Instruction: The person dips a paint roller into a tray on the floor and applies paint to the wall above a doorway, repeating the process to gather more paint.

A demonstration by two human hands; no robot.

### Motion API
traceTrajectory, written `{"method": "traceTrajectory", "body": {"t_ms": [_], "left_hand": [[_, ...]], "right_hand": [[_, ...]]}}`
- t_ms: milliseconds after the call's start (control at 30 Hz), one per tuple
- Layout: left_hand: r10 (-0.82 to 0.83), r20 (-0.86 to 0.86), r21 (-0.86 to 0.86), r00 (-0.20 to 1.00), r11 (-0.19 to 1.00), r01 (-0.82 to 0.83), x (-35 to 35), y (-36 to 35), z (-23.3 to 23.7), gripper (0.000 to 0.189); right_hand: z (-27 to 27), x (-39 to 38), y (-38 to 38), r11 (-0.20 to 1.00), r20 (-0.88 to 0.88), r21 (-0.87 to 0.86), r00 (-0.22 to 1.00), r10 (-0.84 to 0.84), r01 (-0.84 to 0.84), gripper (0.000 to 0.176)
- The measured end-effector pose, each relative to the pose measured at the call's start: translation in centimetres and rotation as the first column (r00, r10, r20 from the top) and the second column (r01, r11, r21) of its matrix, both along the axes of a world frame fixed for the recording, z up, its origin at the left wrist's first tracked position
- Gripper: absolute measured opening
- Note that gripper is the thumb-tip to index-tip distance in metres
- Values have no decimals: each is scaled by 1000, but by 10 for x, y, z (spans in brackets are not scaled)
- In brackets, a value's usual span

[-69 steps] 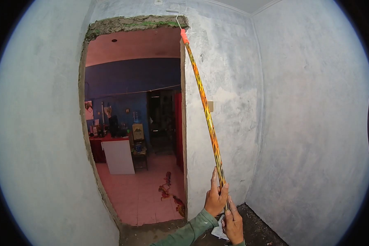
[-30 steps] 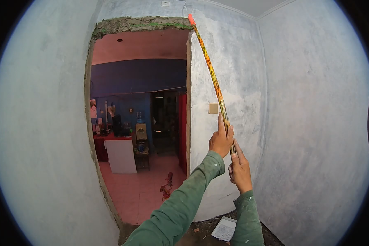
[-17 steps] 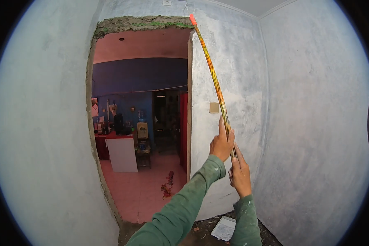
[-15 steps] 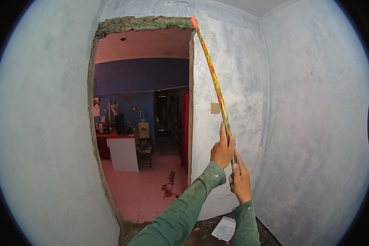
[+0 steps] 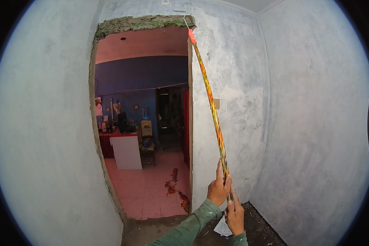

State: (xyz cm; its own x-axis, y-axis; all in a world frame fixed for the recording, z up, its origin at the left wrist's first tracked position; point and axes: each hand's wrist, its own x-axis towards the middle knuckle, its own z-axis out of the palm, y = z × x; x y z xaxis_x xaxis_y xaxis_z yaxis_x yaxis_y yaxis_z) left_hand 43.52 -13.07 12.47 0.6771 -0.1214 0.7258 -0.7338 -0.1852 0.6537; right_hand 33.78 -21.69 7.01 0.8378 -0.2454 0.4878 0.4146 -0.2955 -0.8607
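Observation:
A paint roller on a long pole [image 5: 211, 102] with a yellow, orange and black pattern reaches up beside the doorway. Its orange handle [image 5: 192, 36] joins a thin wire frame, and the pale roller head [image 5: 179, 10] lies against the wall above the rough lintel. My left hand [image 5: 219, 189] is wrapped round the lower pole, its index finger stretched along it. Just below, my right hand [image 5: 235, 216] grips the pole near its bottom end. A white paint tray [image 5: 222, 227] on the floor is partly hidden behind my hands.
The doorway has a broken, bare cement edge [image 5: 141, 24]. Through it show a red-topped counter [image 5: 127, 151], a water dispenser [image 5: 146, 128] and reddish items on the tiled floor [image 5: 151, 192]. A switch plate [image 5: 217, 103] sits on the patchy wall behind the pole.
Both hands have moved down with the pole, and the roller has come lower on the wall. More of the wire frame and roller head now shows.

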Motion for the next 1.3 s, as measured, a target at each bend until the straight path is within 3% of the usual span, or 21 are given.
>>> {"method": "traceTrajectory", "body": {"t_ms": [100, 200, 367, 467, 567, 633, 933, 1300], "left_hand": [[-6, -13, -1, 1000, 1000, 6, -11, -3, -12, 74], [-7, 6, -6, 1000, 1000, 7, -18, -8, -21, 74], [-34, 30, -34, 999, 999, 35, -14, -14, -4, 74], [-2, 86, -59, 996, 998, 7, 0, -18, 22, 75], [0, -19, 12, 1000, 1000, 0, 12, -13, 62, 75], [10, 69, -9, 998, 1000, -9, 25, -12, 84, 74], [100, 137, 36, 985, 994, -106, 53, 0, 168, 73], [142, 130, 74, 981, 986, -152, 51, 8, 204, 71]], "right_hand": [[-18, -5, -3, 999, 91, 38, 996, 3, -6, 51], [-18, -20, -2, 996, 32, 87, 999, 17, -19, 51], [-5, -15, -12, 1000, 101, -10, 995, -27, 28, 52], [29, -10, -11, 1000, 109, -22, 994, -6, 9, 52], [60, 5, -8, 1000, 164, -11, 986, 22, -20, 52], [79, 16, -7, 1000, 182, -19, 983, 20, -17, 52], [154, 46, 4, 999, 230, -25, 973, 30, -25, 51], [187, 46, 11, 998, 158, 25, 986, 50, -55, 51]]}}
